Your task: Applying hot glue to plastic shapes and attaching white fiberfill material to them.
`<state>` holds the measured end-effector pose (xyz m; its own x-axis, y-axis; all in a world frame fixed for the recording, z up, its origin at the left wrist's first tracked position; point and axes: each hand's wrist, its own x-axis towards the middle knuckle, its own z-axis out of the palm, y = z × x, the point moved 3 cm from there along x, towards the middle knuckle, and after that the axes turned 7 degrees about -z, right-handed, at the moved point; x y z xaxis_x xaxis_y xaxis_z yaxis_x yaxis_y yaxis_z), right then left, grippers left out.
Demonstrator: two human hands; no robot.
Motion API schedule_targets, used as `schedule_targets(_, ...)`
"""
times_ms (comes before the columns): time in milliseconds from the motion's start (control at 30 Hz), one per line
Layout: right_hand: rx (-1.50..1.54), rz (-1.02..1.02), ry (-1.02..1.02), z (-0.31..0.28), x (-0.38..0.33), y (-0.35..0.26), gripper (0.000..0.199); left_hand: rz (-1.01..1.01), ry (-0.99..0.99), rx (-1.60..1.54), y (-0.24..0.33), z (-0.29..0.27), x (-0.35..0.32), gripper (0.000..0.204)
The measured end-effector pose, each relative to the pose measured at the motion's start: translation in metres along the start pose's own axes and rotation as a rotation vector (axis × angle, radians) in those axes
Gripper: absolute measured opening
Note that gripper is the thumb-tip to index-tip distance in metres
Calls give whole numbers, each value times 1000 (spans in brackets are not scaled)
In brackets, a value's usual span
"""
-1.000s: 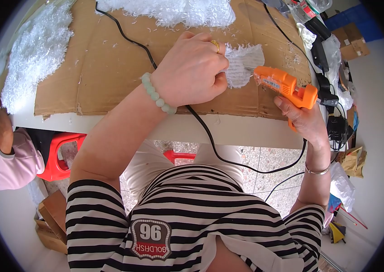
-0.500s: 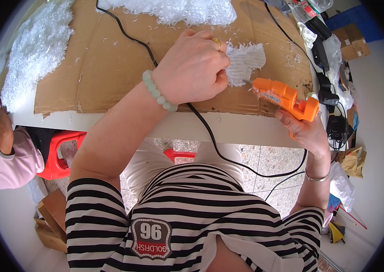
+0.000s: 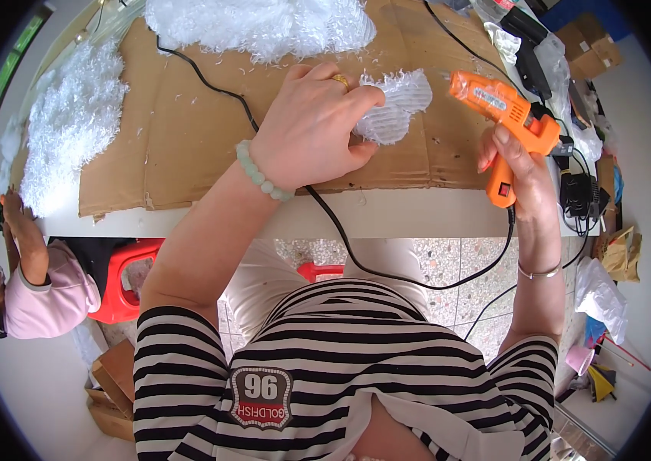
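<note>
A small white piece of fringed fabric [image 3: 400,107], ribbed on its upper face, lies on the cardboard. My left hand [image 3: 314,123] is at its left edge, with the fingers curled and the index finger and thumb on either side of that edge. The fingertips' exact grip is partly hidden. My right hand [image 3: 521,157] is wrapped round the handle of an orange glue gun [image 3: 503,104], whose front end points up and left, apart from the fabric. A black cord runs from the bottom of the handle.
Brown cardboard [image 3: 210,154] covers much of the white table [image 3: 417,215]. Shaggy white material [image 3: 264,27] lies at the far edge, with another pile [image 3: 76,127] at left. Adapters and cables [image 3: 577,192] crowd the right side. A person in pink [image 3: 53,296] sits at left.
My right hand has raised the glue gun and drawn it away from the white fabric. My left index finger and thumb have spread apart, and more of the fabric's ribbed face shows.
</note>
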<state>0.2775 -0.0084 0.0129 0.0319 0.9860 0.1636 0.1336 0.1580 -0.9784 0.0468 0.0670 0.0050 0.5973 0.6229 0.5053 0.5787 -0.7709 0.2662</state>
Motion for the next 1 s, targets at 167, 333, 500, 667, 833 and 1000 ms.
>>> schedule_targets(167,322,52,190,14,38,6,28,116,53,28,14,-2,1,31)
schedule_targets(333,560,72,213,23,79,29,27,187,-14,85,26,-5,2,25)
schedule_targets(500,560,64,205,27,83,43,26,194,-26,77,27,2,3,10)
schedule_targets(667,462,30,141,29,78,44,24,61,3,81,18,6,1,9)
schedule_targets(833,425,27,134,27,77,43,24,-53,-9,94,3,11,-2,9)
schedule_targets(1000,427,47,144,27,76,44,25,-116,153,105,6,2,1,17)
